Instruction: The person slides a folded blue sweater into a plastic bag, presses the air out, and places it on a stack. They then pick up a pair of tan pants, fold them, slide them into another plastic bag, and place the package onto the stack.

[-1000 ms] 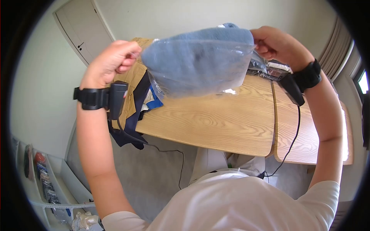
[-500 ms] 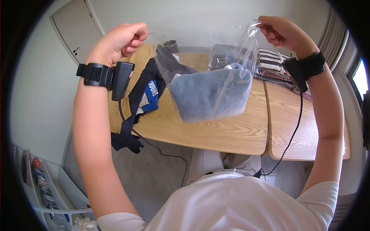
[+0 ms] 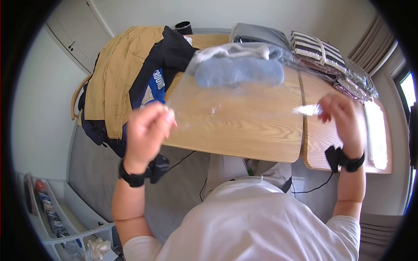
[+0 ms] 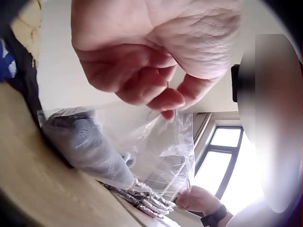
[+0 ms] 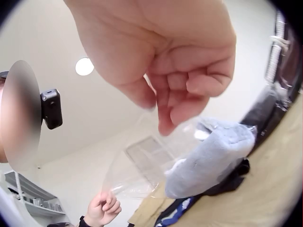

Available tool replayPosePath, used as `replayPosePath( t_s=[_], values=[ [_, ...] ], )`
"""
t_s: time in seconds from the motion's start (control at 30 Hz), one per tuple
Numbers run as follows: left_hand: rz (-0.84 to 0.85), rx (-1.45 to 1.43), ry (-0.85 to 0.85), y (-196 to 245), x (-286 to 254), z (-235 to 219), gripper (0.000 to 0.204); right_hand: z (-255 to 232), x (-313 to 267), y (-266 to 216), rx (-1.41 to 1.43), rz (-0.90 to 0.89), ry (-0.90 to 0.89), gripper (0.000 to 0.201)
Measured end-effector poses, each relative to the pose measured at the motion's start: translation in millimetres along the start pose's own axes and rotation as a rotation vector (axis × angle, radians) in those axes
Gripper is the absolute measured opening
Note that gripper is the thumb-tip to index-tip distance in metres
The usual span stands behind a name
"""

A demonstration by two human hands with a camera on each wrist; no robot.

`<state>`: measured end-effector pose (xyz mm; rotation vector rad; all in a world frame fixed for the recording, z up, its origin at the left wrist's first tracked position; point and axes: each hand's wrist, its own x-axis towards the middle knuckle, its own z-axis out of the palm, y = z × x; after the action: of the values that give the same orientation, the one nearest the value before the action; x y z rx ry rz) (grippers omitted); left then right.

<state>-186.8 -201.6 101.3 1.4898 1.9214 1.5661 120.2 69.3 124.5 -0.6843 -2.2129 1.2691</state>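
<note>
A clear plastic bag (image 3: 244, 102) stretches between the two hands, with its mouth edge toward the person. At its far end lies a folded, fuzzy light-blue garment (image 3: 239, 73) with a white edge, low over the wooden table. One corner of the bag is pinched between thumb and fingers of the left hand (image 3: 147, 130). The right hand (image 3: 342, 117) pinches the opposite corner, blurred in the head view. In the left wrist view, the garment (image 4: 90, 151) sits at the bottom of the bag, below the curled fingers (image 4: 142, 87).
Tan trousers (image 3: 117, 69) and dark clothes heap over the table's left side, with a blue-and-white printed piece (image 3: 156, 85) among them. Bagged folded clothes, including a striped one (image 3: 315, 50), are stacked at the back right. A dark cup (image 3: 183, 28) stands behind. A seam splits the table (image 3: 226, 135).
Both hands have come down and toward the body, pulling the bag's mouth with them. The bag swung from hanging upright to lying nearly flat, the garment sliding to its far end.
</note>
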Motion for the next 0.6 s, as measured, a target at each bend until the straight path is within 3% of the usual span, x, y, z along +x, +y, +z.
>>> replayPosePath(
  t_s=[0.07, 0.1, 0.13, 0.2, 0.27, 0.37, 0.43, 0.47, 0.53, 0.6],
  values=[
    [-0.042, 0.003, -0.239, -49.7, -52.9, 24.6, 0.024, 23.7, -38.5, 35.4, -0.013, 0.308, -0.233, 0.016],
    [-0.075, -0.054, -0.34, -72.8, -72.9, 26.8, 0.027, 19.0, -48.5, 54.8, -0.306, 0.21, -0.489, 0.015],
    [-0.105, -0.107, -0.444, -93.8, -91.5, 27.2, 0.031, 18.6, -63.0, 73.5, -0.294, 0.326, -0.61, 0.017],
    [-0.395, -0.31, -0.222, -106.8, -105.7, 23.7, 0.04, 10.9, -66.4, 92.8, -0.177, 0.501, -0.499, 0.018],
    [-0.439, -0.145, -0.121, -108.5, -86.5, 17.4, 0.051, 8.6, -45.9, 110.7, -0.038, 0.543, -0.236, 0.021],
    [-0.533, -0.117, -0.07, -110.1, -48.5, 33.3, 0.053, 29.7, -4.6, 107.7, 0.037, 0.458, -0.106, 0.047],
    [-0.76, -0.311, -0.137, -112.9, -27.4, 45.9, 0.064, 48.0, 20.3, 105.3, 0.081, 0.493, -0.08, 0.062],
    [-0.758, -0.31, -0.139, -112.7, -17.7, 48.9, 0.064, 56.5, 30.5, 99.4, 0.082, 0.492, -0.077, 0.062],
    [-0.915, -0.325, -0.28, -110.0, -1.2, 54.3, 0.075, 67.8, 47.8, 90.0, 0.21, 0.685, -0.274, 0.065],
    [-0.943, -0.3, -0.322, -106.1, 7.2, 61.7, 0.075, 72.5, 59.8, 99.5, 0.168, 0.714, -0.334, 0.066]
  ],
)
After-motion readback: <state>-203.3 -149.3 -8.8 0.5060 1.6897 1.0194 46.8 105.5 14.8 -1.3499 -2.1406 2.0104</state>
